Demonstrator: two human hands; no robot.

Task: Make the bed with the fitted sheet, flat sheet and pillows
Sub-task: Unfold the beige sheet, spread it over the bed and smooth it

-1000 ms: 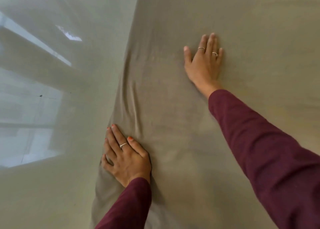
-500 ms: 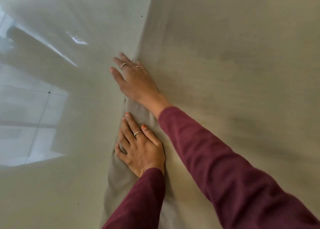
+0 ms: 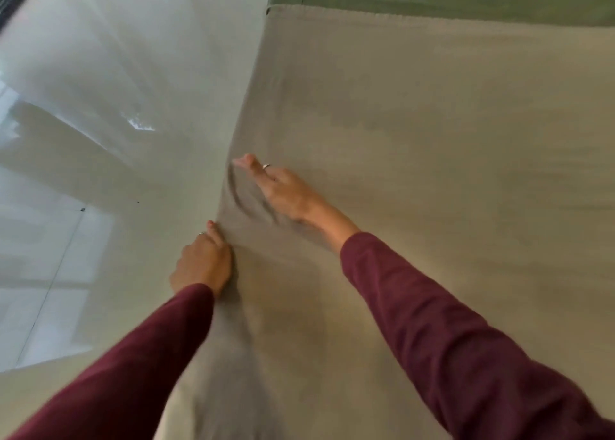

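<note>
Nearest the camera, two dark red sleeves (image 3: 449,333) reach forward over the bed. The left hand (image 3: 203,262) sits at the bed's left side edge, its fingers (image 3: 213,230) curled down and clamped on the beige flat sheet (image 3: 416,173) where the cloth drops over the side. Just beyond it, the right hand (image 3: 283,191) lies on the sheet near the same edge; its fingers, one wearing a ring, point left toward the edge and appear to gather a small fold, though motion blur hides whether they truly pinch it. Creases run between the two hands. The flat sheet covers the bed, its long side running away from the camera along that edge, its hemmed end lying crosswise at the far end. Past the hem shows green fitted sheet (image 3: 466,0). To the left lies glossy pale floor (image 3: 83,173).
</note>
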